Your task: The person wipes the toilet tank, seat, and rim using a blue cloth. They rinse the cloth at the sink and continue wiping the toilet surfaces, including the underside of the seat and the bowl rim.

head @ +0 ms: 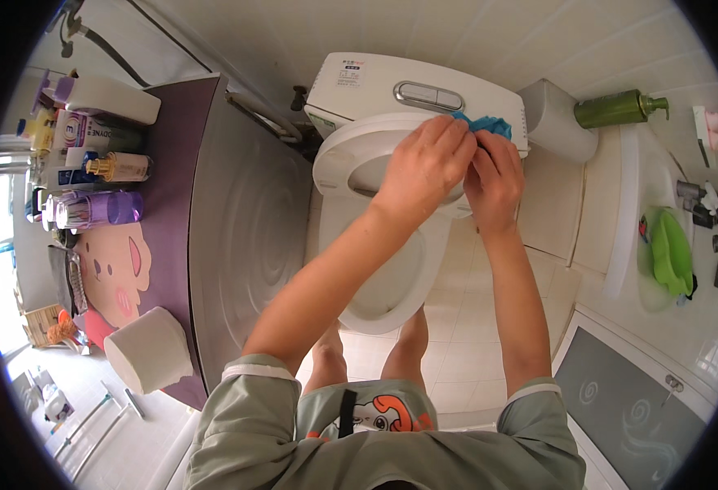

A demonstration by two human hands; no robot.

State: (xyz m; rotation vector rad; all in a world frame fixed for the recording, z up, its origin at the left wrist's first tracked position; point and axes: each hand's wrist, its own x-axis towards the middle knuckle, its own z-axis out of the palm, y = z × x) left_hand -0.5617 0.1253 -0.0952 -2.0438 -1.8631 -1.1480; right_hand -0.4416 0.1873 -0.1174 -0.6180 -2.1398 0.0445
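A crumpled blue cloth (492, 125) is bunched at the fingers of both hands, in front of the cistern's right end. My left hand (435, 156) has its fingers curled on the cloth's near left side. Beside it, my right hand (497, 174) pinches the cloth from the right; its fingertips are partly hidden. Below the hands is a white toilet (389, 288) with its bowl uncovered. The raised toilet seat (340, 147) leans back against the white cistern (359, 92). A chrome double flush button (428, 96) is set in the cistern's top.
A washing machine (249, 202) stands left, its purple top cover (175, 184) bearing bottles and a toilet roll (149, 350). To the right are a grey bin (558, 119), a green pump bottle (616, 109) and a washbasin (631, 184) holding a green plastic basin (671, 251).
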